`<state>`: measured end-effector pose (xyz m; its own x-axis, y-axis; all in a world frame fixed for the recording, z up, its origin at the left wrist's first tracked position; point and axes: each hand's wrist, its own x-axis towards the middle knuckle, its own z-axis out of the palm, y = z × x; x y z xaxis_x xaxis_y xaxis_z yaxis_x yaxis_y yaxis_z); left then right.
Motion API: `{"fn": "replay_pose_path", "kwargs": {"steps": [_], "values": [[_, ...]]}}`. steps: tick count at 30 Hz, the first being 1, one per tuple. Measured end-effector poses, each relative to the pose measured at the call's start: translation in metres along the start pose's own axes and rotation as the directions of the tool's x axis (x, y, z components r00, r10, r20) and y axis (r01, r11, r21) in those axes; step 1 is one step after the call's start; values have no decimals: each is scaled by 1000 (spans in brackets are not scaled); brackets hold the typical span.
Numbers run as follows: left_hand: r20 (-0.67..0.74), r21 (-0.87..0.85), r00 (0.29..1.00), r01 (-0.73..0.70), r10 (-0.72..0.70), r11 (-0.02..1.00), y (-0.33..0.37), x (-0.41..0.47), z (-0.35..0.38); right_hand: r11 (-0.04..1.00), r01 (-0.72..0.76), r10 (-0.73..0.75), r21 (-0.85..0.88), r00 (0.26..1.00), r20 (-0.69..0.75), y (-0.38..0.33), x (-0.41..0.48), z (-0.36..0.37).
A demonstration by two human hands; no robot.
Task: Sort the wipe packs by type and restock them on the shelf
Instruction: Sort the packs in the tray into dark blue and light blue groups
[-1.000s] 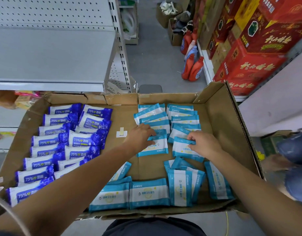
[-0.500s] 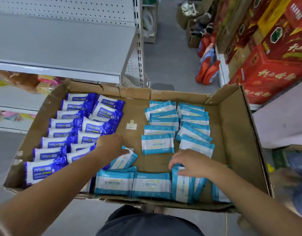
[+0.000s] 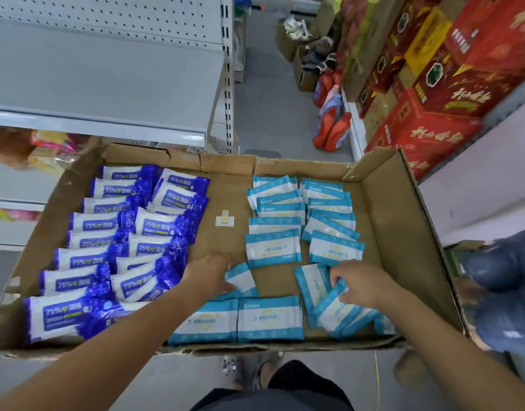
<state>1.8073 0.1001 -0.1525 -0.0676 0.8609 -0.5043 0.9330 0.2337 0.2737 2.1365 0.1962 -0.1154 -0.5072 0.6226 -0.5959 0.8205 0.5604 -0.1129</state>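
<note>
A shop aisle: grey metal pegboard shelving [image 3: 107,69] on one side, stacked red printed gift cartons [image 3: 433,93] opposite, orange detergent bottles [image 3: 329,129] on the grey floor, and a brown cardboard tray [image 3: 403,226] of packaged wipes.

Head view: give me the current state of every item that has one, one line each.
Cardboard tray: open, flaps up, holding both wipe types.
Dark blue 75% wipe packs: lined up in two overlapping columns, left side.
Light blue wipe packs: two neat columns at the back, loose ones in front.
Left hand: on a tilted light blue pack.
Right hand: fingers on the jumbled front-right packs.
Grey shelf: bare, unstocked.
</note>
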Motion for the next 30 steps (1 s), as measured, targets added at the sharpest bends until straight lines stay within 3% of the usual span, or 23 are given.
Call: {"fn": "replay_pose_path", "kwargs": {"steps": [3, 10, 12, 16, 19, 22, 27, 30], "values": [[45, 235, 999, 17, -29, 972, 0, -1, -3, 997, -74, 74, -21, 997, -6, 6, -10, 4], [128, 55, 988, -100, 92, 993, -5, 5, -19, 992, -22, 32, -121, 996, 79, 7, -8, -10], [87, 31, 990, -116, 113, 993, 0, 8, -33, 999, -32, 34, -33, 997, 63, 16, -9, -21], [23, -103, 993, -114, 117, 988, 23, 23, -59, 921, -25, 9, 389, 999, 44, 40, -6, -39], [-32, -132, 985, -171, 168, 976, 54, 39, -61, 881, -2, 43, 473, 996, -75, 45, 12, -41], [-85, -142, 977, -206, 196, 968, 79, 52, -48, 895, -25, 93, 445, 987, -131, 43, 34, -32], [-178, -13, 956, -238, 232, 971, 90, 63, -23, 973, -82, 143, 217, 949, -281, 43, 45, -21], [-286, 19, 925, -257, 251, 966, 86, 60, -14, 974, -117, 175, 195, 932, -318, 42, 44, -17]]}}
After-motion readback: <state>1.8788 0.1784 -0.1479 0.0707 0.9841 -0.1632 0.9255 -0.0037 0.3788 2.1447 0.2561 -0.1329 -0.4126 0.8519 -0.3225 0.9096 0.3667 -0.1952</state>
